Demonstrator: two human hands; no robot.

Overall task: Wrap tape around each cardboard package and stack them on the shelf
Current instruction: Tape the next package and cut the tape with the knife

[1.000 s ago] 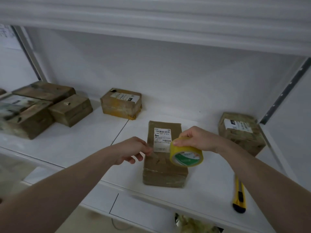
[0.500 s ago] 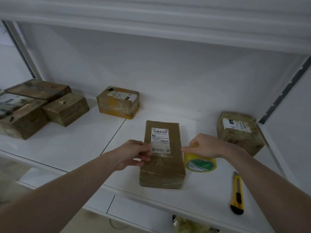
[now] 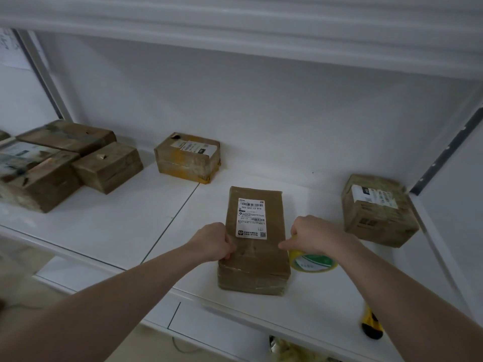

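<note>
My left hand [image 3: 214, 241] pinched the tape end against the flat brown cardboard package [image 3: 254, 241] lying on the white shelf [image 3: 109, 226]; my right hand [image 3: 313, 235] gripped the yellow tape roll [image 3: 312, 262] at its right edge. If the pinch slipped, I judged the strip could lift or wrinkle. A yellow utility knife [image 3: 371, 326] lay close right, other taped boxes [image 3: 188, 156] well apart.
</note>
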